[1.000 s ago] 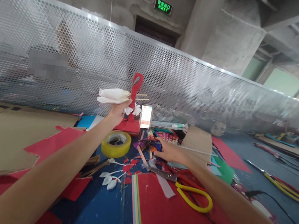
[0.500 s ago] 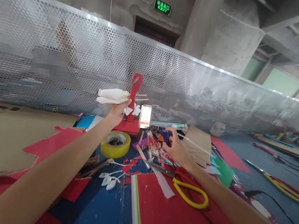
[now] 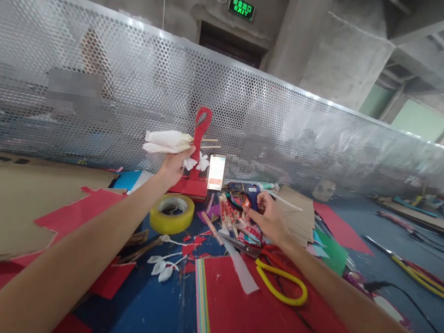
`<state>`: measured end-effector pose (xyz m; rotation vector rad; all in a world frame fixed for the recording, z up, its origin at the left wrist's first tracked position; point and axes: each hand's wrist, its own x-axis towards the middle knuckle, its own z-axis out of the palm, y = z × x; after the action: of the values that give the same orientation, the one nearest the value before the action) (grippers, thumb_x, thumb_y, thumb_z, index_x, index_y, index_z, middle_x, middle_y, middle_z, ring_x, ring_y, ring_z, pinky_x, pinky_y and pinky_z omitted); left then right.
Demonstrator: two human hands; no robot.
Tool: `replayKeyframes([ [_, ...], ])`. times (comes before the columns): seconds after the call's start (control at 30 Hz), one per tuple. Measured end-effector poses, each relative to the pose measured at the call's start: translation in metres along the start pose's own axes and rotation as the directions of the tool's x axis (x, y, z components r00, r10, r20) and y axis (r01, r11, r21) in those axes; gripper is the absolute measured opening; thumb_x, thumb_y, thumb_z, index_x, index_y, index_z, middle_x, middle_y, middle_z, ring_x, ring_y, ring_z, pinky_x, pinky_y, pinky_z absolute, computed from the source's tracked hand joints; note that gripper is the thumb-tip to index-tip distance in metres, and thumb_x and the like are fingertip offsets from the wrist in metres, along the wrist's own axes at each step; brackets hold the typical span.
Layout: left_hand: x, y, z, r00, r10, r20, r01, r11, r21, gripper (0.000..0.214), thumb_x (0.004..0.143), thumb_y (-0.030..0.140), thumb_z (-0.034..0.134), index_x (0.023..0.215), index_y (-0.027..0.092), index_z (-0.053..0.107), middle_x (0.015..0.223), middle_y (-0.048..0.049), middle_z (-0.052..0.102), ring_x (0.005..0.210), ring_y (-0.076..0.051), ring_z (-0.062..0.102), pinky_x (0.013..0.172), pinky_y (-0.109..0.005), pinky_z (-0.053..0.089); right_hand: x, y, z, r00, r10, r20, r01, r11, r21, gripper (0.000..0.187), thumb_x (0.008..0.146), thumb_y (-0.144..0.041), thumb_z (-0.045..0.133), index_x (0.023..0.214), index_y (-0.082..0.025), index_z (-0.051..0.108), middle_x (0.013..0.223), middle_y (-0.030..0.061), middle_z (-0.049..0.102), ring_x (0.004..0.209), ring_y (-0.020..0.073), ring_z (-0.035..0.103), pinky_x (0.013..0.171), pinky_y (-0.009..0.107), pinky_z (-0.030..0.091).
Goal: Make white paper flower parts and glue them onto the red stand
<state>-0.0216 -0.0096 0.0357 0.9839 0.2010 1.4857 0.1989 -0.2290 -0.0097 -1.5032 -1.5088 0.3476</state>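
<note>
My left hand (image 3: pixel 172 168) is closed around a white paper bundle (image 3: pixel 167 139) with two thin wooden sticks jutting out to the right. Its fingertips touch or nearly touch an upright red strip (image 3: pixel 201 130) with a patterned oval near the top, which rises from a red base (image 3: pixel 188 187). Small white crumpled pieces (image 3: pixel 203 162) sit at that strip's lower part. My right hand (image 3: pixel 268 217) has its fingers curled round the handle of a blue glue gun (image 3: pixel 248 191), mostly hidden; a clear glue stick (image 3: pixel 289 201) sticks out behind.
Yellow tape (image 3: pixel 170 224) and white leaf-shaped pieces (image 3: pixel 166 272) lie in front. Yellow-handled scissors (image 3: pixel 282 291) rest on a red paper stack (image 3: pixel 248 330). Another pair of scissors (image 3: pixel 421 274) is at right, cardboard (image 3: pixel 26 210) at left. A perforated metal screen (image 3: pixel 253 121) stands behind.
My right hand has closed from an open reach onto the glue gun, whose body now shows more. The scissors beneath have shifted slightly. My left hand has stayed in place.
</note>
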Motion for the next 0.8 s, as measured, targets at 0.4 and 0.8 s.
replayKeyframes([
  [0.4,0.002,-0.001,-0.003,1.0,0.002,0.006,-0.002,1.0,0.019,0.032,0.057,0.018,0.091,0.083,0.018,0.072,0.088,-0.0019,0.076,0.077,-0.015,0.07,0.067,-0.024,0.055,0.029,-0.022,-0.035,0.917,-0.36,-0.173,0.303,0.909,-0.286,0.023,0.074,-0.022,0.055,0.082,-0.024,0.032,0.078,-0.0022,0.037,0.071,0.0161,0.035,0.067,0.028,0.031],
  [0.8,-0.001,0.001,-0.001,1.0,-0.018,0.009,0.018,1.0,0.01,0.035,0.057,0.019,0.09,0.087,0.017,0.073,0.088,-0.0027,0.077,0.073,-0.015,0.07,0.063,-0.024,0.055,0.024,-0.055,-0.045,0.863,-0.49,-0.124,0.349,0.755,-0.555,0.018,0.081,-0.015,0.054,0.086,-0.024,0.039,0.083,-0.001,0.05,0.073,0.016,0.045,0.07,0.029,0.033],
])
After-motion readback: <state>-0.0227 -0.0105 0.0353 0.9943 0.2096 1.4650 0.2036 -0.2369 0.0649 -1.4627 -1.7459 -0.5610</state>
